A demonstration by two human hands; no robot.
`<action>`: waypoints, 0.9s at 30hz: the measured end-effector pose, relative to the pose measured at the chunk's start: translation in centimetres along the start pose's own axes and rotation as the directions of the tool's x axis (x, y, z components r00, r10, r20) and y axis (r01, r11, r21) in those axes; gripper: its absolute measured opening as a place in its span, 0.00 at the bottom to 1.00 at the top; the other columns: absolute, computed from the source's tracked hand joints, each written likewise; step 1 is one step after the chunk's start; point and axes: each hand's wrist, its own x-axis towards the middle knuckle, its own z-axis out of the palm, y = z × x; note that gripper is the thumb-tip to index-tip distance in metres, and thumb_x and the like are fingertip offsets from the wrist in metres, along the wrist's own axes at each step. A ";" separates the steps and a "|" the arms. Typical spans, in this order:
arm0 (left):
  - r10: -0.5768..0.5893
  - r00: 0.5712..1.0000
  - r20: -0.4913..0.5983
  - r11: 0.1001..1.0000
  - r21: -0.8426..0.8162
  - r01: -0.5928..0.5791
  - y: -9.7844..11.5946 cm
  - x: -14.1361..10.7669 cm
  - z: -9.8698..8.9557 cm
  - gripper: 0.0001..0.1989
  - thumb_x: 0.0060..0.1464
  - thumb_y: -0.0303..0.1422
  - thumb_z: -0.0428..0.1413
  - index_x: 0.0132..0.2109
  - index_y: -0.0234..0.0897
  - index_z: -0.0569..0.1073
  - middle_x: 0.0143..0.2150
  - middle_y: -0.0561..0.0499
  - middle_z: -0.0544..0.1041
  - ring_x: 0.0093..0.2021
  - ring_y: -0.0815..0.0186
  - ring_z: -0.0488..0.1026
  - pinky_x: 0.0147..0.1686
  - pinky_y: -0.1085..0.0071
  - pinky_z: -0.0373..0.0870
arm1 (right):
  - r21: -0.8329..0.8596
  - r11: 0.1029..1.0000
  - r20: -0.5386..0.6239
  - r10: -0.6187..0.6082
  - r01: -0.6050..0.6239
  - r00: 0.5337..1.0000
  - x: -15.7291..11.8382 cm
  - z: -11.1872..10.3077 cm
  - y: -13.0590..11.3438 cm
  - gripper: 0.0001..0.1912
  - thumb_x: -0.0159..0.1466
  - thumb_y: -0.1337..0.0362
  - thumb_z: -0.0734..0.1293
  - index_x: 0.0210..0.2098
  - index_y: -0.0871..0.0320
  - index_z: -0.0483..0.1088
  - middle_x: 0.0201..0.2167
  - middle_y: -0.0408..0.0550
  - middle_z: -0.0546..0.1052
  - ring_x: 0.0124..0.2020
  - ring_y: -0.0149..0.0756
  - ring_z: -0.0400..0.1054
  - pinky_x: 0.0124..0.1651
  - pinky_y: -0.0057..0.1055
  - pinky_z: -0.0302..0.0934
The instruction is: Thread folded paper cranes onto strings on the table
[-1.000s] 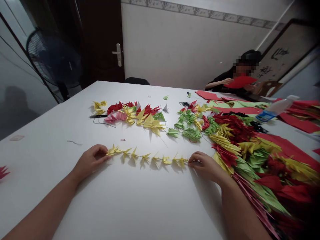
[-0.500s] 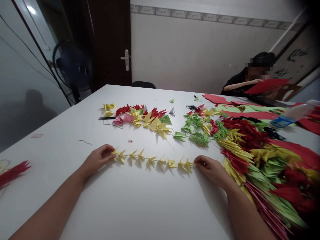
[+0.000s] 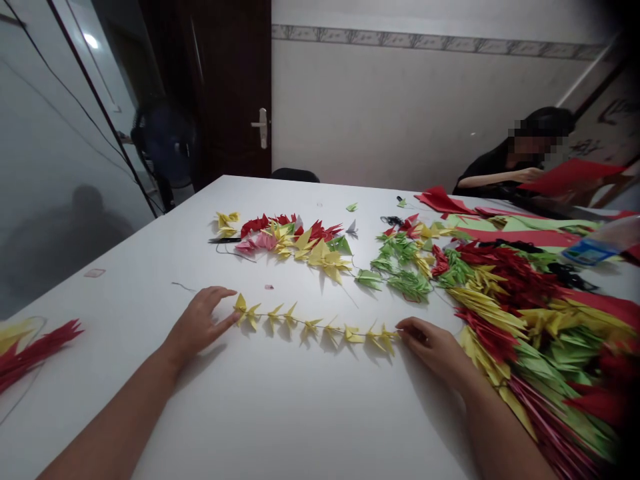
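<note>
In the head view, your string of small yellow folded-paper cranes (image 3: 311, 326) stretches across the smooth white table (image 3: 280, 413). At the string's left end your left hand (image 3: 199, 323) spreads thumb and forefinger; at its right end your right hand (image 3: 433, 344) pinches the tip. Beyond the string lies a multicoloured folded-paper garland (image 3: 303, 242).

Fan (image 3: 169, 143) beside a dark door (image 3: 227, 87) with a silver handle (image 3: 263, 128).
</note>
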 end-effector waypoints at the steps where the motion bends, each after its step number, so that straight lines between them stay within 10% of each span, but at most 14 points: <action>1: 0.052 0.999 -0.003 0.998 0.037 -0.052 0.1 -0.2 -0.1 0.21 0.51 0.44 0.51 0.50 0.42 0.67 0.47 0.46 0.69 0.49 0.59 0.65 0.48 0.62 0.63 | 0.001 1.000 0.000 0.000 0.000 1.000 0.0 0.0 0.0 0.11 0.55 0.58 0.59 0.30 0.55 0.69 0.23 0.44 0.74 0.23 0.35 0.67 0.27 0.30 0.61; 7: 0.186 0.979 0.081 0.962 0.189 -0.198 -0.1 -0.1 0.5 0.15 0.52 0.42 0.50 0.45 0.44 0.72 0.46 0.46 0.69 0.47 0.57 0.65 0.47 0.59 0.62 | -0.013 1.000 0.029 0.003 -0.002 1.000 0.0 0.0 0.0 0.11 0.56 0.58 0.58 0.31 0.56 0.69 0.24 0.45 0.74 0.24 0.35 0.67 0.28 0.30 0.61; 17: 0.227 0.969 -0.095 0.924 0.336 -0.183 3.6 -1.6 1.7 0.21 0.51 0.42 0.50 0.53 0.45 0.67 0.55 0.43 0.64 0.56 0.51 0.57 0.54 0.54 0.50 | 0.001 1.000 0.024 0.013 -0.013 1.000 -0.3 -0.2 -0.8 0.11 0.56 0.59 0.57 0.31 0.57 0.69 0.23 0.44 0.73 0.24 0.33 0.65 0.28 0.28 0.59; 27: 0.065 0.996 -0.068 0.933 0.358 -0.037 5.0 -1.4 3.6 0.26 0.54 0.45 0.45 0.57 0.39 0.63 0.62 0.42 0.57 0.62 0.54 0.48 0.58 0.56 0.38 | -0.003 0.999 -0.012 0.037 -0.037 0.999 -0.1 0.3 -0.8 0.13 0.55 0.58 0.57 0.30 0.58 0.69 0.22 0.45 0.72 0.23 0.33 0.64 0.28 0.28 0.57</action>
